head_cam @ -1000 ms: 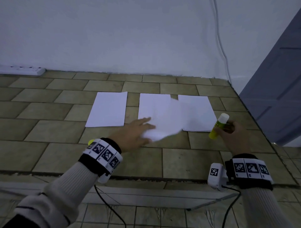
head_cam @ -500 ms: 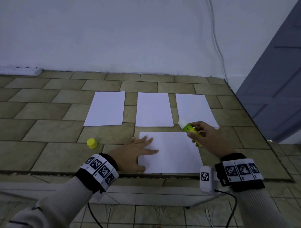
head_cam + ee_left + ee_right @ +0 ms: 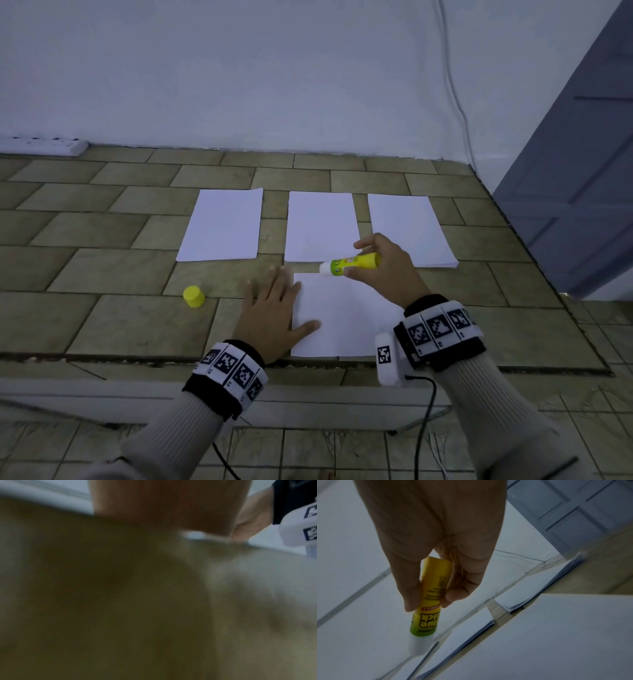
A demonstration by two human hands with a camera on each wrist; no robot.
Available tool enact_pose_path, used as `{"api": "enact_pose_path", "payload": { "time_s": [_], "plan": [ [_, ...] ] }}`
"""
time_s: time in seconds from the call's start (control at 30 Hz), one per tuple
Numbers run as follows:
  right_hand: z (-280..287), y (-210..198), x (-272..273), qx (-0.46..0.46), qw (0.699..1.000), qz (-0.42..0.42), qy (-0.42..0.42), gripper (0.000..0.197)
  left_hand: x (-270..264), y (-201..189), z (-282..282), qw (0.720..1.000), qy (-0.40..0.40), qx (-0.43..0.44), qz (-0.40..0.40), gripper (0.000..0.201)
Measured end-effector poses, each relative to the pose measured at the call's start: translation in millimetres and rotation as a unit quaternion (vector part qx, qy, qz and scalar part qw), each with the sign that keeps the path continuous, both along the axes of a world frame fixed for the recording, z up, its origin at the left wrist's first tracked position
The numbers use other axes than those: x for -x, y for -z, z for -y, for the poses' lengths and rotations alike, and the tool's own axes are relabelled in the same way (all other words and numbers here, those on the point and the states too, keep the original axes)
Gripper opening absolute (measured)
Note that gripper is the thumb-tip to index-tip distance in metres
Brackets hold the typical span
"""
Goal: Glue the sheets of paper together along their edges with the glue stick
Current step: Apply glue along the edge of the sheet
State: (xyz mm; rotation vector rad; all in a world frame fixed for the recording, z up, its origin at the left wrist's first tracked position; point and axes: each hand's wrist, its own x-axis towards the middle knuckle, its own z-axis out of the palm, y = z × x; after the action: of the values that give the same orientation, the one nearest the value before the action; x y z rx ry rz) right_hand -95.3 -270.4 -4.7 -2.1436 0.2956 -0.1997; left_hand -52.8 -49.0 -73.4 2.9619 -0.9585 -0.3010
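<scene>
1. Glue stick is held in the right hand, its fingers clamped round the yellow tube, white tip at the far edge of the near sheet.
2. Left hand lies flat, fingers spread, thumb on that sheet's left edge on the tiled floor.

Smooth matt white paper sheets are lying at twelve o'clock on dull, slightly mottled olive ceramic floor tiles. The glossy yellow-green plastic glue stick is catching light, and the small yellow plastic cap at nine o'clock is looking smooth.
</scene>
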Motion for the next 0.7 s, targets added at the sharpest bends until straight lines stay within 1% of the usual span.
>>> {"api": "enact_pose_path", "payload": {
  "time_s": [0.1, 0.2, 0.33, 0.43, 0.57, 0.7],
  "plan": [
    [-8.0, -0.3, -8.4, 0.024, 0.999, -0.002, -0.021, 0.036, -0.1, 7.4, -3.9, 1.000, 0.001, 0.023, 0.007, 0.116],
    [-17.3, 1.4, -18.9, 0.011, 0.999, 0.000, -0.042, 0.027, 2.3, 13.2, -6.3, 0.999, -0.007, 0.029, 0.014, 0.110],
    [-34.5, 6.1, -33.8, 0.050, 0.996, -0.005, -0.073, 0.020, 1.3, 17.3, -6.1, 0.999, -0.014, 0.027, 0.018, 0.109],
    [-48.5, 7.2, -41.8, 0.098, 0.991, -0.011, -0.093, 0.020, 0.8, 18.5, -6.7, 1.000, -0.010, 0.023, 0.018, 0.108],
    [-63.2, 9.4, -51.0, 0.136, 0.984, -0.020, -0.117, 0.020, -0.1, 18.8, -7.0, 0.999, -0.005, 0.051, 0.015, 0.109],
    [-70.8, 7.8, -57.1, 0.182, 0.975, -0.030, -0.121, 0.021, 0.1, 18.1, -7.6, 0.999, -0.004, 0.052, 0.013, 0.113]
  ]
}}
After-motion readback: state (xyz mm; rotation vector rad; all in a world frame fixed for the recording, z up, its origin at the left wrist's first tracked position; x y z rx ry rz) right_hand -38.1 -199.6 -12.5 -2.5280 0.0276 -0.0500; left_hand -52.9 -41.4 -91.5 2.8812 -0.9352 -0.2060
